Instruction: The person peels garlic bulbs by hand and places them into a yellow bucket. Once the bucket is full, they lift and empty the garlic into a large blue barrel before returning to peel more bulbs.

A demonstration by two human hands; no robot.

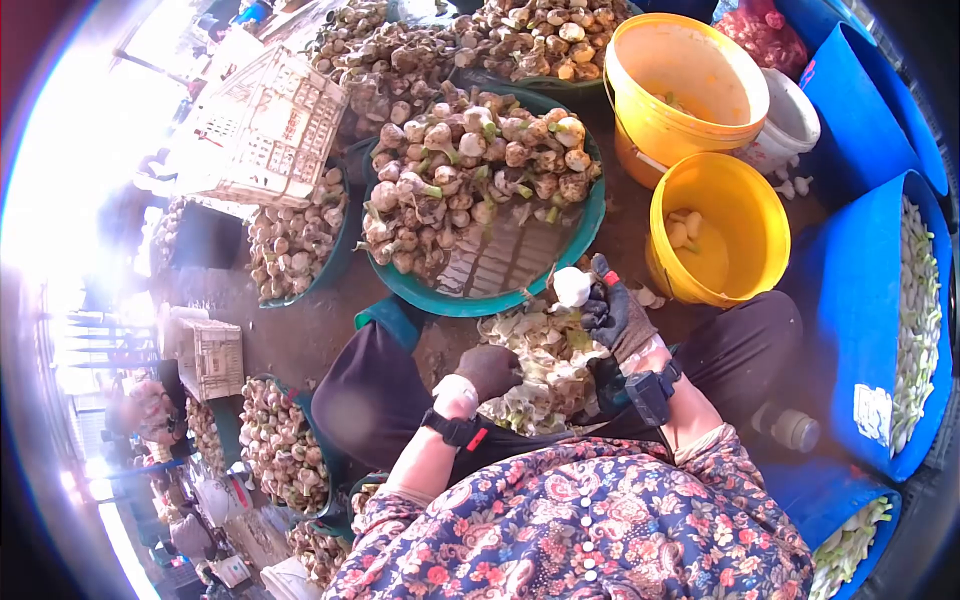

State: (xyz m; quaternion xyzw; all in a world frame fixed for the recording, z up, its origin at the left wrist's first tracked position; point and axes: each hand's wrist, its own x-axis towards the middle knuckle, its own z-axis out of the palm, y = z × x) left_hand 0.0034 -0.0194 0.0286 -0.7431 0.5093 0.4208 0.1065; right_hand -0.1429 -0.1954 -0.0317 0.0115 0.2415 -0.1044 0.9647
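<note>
In my gloved right hand [618,318] is a white, cleaned garlic bulb [573,287], held at the fingertips near the front rim of a green tub [487,302]. A red band shows around one finger of that hand. My gloved left hand [487,372] is curled closed over my lap; whatever it holds, if anything, is hidden. Between the two hands lies a heap of loose garlic skins and trimmings [545,365]. Unpeeled garlic bulbs [470,160] are piled in the tub, where part of the wet bottom shows.
A yellow bucket [770,235] with a few pale cloves stands to the right, behind it a larger yellow bucket [640,50]. Blue bins [840,300] line the right side. Plastic crates [285,130] and more garlic tubs are at the left. A clear bottle [797,431] lies by my right knee.
</note>
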